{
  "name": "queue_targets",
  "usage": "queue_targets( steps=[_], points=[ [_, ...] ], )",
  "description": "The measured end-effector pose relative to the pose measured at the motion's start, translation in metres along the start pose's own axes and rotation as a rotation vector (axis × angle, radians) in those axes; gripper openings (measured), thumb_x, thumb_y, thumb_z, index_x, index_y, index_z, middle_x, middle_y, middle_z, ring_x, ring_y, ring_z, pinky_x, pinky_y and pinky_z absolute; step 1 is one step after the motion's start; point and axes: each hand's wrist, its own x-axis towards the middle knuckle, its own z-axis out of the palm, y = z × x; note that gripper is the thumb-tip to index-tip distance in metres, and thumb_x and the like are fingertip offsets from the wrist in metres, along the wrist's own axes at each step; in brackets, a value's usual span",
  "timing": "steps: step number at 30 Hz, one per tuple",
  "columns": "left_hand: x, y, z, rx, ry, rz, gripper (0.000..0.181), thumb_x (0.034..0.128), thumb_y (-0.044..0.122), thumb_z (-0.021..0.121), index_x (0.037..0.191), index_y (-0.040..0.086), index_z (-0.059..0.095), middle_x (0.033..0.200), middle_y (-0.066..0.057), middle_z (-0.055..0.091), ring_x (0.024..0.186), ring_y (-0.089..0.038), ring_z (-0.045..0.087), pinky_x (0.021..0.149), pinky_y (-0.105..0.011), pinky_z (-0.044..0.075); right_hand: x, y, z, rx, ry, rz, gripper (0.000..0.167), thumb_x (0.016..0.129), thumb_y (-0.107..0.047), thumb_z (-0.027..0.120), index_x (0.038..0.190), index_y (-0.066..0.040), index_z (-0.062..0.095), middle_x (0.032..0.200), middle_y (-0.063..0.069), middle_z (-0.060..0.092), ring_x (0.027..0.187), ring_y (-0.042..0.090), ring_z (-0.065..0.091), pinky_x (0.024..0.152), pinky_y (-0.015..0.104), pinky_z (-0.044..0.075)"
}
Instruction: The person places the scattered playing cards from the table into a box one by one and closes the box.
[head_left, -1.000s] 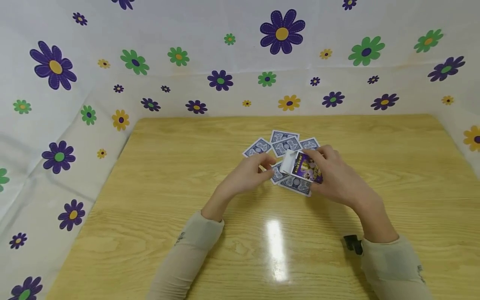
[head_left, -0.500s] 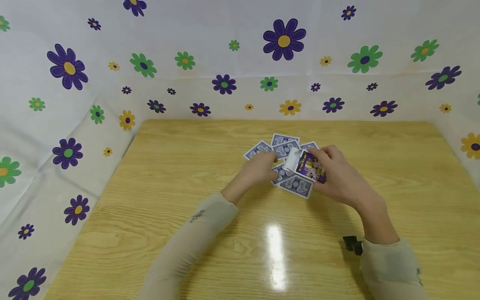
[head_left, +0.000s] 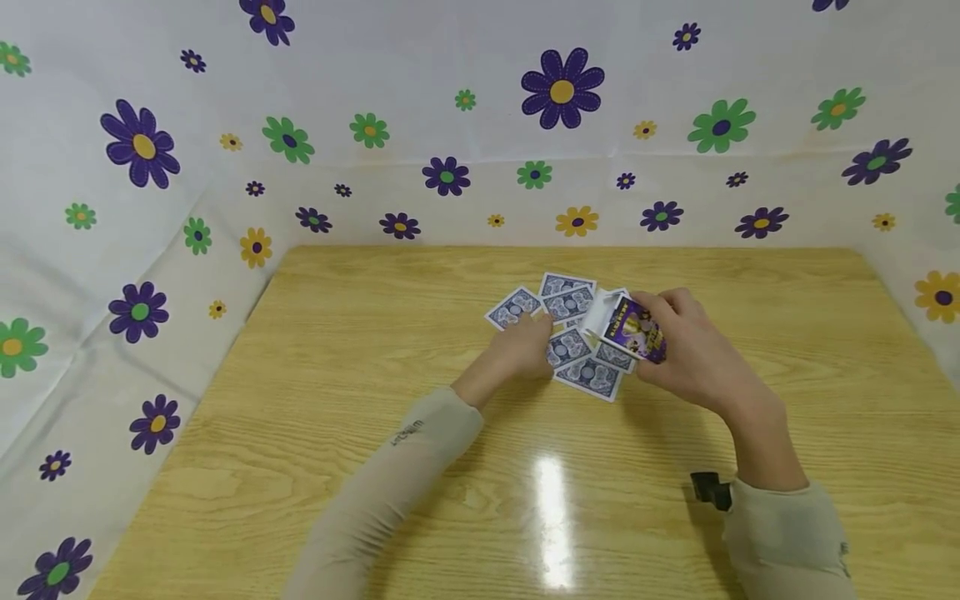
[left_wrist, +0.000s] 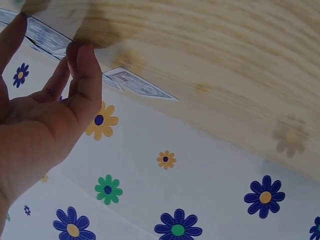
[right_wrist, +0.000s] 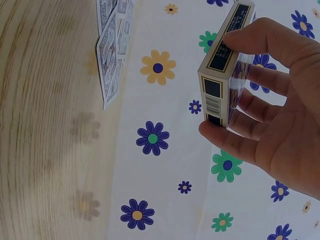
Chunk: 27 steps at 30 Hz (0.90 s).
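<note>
My right hand (head_left: pixel 693 354) grips a purple card box (head_left: pixel 633 329) with a white opened flap (head_left: pixel 603 312), tilted over the cards. In the right wrist view the thumb lies on one narrow side of the box (right_wrist: pixel 222 65) and the fingers support it from below. Several blue-backed playing cards (head_left: pixel 588 379) lie face down, overlapping, on the table. My left hand (head_left: pixel 521 346) is over the left part of the cards, fingers bent downward. From the left wrist, my hand (left_wrist: pixel 55 110) shows thumb and fingertips apart beside the cards (left_wrist: pixel 140 85); contact is unclear.
The wooden table (head_left: pixel 337 358) extends around the cards. A white cloth with flowers (head_left: pixel 405 83) hangs behind and at the sides. A black piece (head_left: pixel 711 490) sits beside the right sleeve cuff.
My left hand has moved right and forward onto the cards. The right hand has shifted slightly right with the card box.
</note>
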Motion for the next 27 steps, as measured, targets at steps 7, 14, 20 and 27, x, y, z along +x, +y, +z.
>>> queue_targets(
  steps=[7,14,20,27],
  points=[
    [-0.003,-0.013,-0.002,-0.115,-0.012,0.031,0.05,0.0738,0.019,0.082,0.112,0.003,0.054,0.103,-0.011,0.059,0.097,-0.026,0.054,0.083,-0.041,0.052,0.0,-0.002,0.002,-0.006,0.002,-0.006,0.084,0.077,-0.004,0.073,0.151,-0.004,0.034,0.133,0.025,0.037,0.109,0.036,0.045,0.091,0.053,0.05],
    [-0.006,-0.016,0.001,-0.126,-0.019,0.011,0.065,0.0752,0.026,0.085,0.126,0.003,0.052,0.114,-0.013,0.058,0.105,-0.027,0.054,0.092,-0.042,0.05,0.001,-0.003,0.004,-0.023,-0.006,-0.004,0.084,0.077,-0.004,0.072,0.152,-0.005,0.033,0.134,0.025,0.037,0.111,0.038,0.045,0.092,0.054,0.05],
    [-0.01,-0.013,0.002,-0.066,-0.008,-0.026,0.051,0.078,0.029,0.083,0.113,0.004,0.056,0.128,-0.022,0.053,0.117,-0.035,0.053,0.095,-0.048,0.05,0.001,-0.002,0.006,-0.036,-0.009,-0.009,0.084,0.077,-0.004,0.072,0.152,-0.004,0.034,0.134,0.026,0.038,0.111,0.038,0.045,0.093,0.056,0.049],
    [-0.016,-0.02,0.006,-0.087,0.031,-0.022,0.046,0.0836,0.026,0.079,0.117,0.005,0.055,0.127,-0.019,0.053,0.118,-0.035,0.053,0.092,-0.048,0.05,0.003,-0.003,0.007,-0.039,-0.014,-0.011,0.085,0.077,-0.003,0.072,0.152,-0.005,0.033,0.135,0.026,0.037,0.113,0.039,0.045,0.095,0.057,0.048]
  ],
)
